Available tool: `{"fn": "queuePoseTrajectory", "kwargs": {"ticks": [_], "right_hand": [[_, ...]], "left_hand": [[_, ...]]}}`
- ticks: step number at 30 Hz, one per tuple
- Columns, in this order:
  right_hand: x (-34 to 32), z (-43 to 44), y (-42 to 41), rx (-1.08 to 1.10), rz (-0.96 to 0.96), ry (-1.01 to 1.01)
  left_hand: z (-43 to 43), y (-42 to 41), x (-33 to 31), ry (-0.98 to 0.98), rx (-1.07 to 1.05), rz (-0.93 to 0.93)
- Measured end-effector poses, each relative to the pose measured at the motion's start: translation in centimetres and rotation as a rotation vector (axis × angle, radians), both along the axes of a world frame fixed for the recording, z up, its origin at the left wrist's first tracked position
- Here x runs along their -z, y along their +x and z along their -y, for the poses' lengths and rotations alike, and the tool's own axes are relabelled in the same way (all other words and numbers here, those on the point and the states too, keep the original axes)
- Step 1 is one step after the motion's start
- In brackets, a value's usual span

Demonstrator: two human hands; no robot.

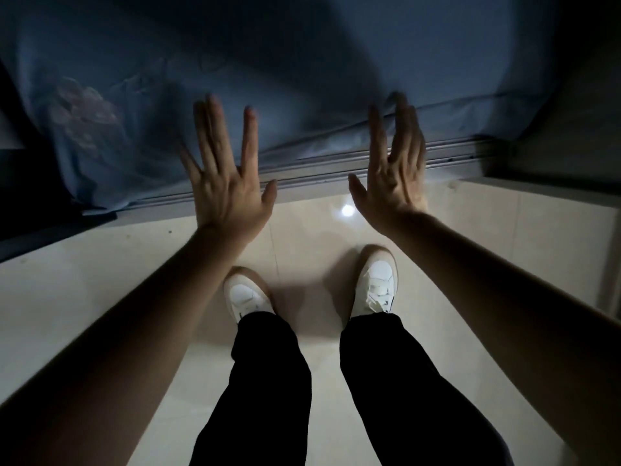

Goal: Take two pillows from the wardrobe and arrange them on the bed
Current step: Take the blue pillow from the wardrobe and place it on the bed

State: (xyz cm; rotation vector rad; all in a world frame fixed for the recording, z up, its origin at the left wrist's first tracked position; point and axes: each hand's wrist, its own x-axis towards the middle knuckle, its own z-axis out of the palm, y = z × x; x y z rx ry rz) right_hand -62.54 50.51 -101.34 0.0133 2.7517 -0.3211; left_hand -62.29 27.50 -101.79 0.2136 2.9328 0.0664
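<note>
Reaching empty over blue bedding (302, 79): left hand (228, 193), right hand (393, 183)

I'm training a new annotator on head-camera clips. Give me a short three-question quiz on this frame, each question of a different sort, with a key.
1. True or false: the left hand holds a pillow.
2. The right hand is: A) in a fist, B) open and empty, C) gripping the blue sheet.
3. Fill in: the white shoes stand on a pale tiled ____.

Key: 1 false, its fingers are spread and empty; 2 B; 3 floor.
</note>
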Motion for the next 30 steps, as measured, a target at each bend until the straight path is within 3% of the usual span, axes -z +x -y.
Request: {"fn": "queuePoseTrajectory", "kwargs": {"ticks": [5,10,17,23,30], "right_hand": [[1.2,0.4,-1.3,-0.139,-0.036,0.045],[-0.5,1.0,-2.7,-0.182,-0.148,0.082],[-3.0,1.0,-8.4,-0.265,-0.426,0.252],[-4.2,0.2,-9.9,-0.221,-0.159,0.1],[-8.6,0.5,-3.2,-0.171,-0.2,-0.029]], "left_hand": [[1.5,-5.3,0.9,-0.094,0.093,0.017],[2.4,-6.9,-1.8,0.022,0.084,0.083],[8.1,-7.8,-6.4,0.177,0.172,-0.094],[5.8,-5.4,-5.4,0.037,0.15,-0.108],[0.5,-3.4,-5.6,-0.075,-0.025,-0.218]]}}
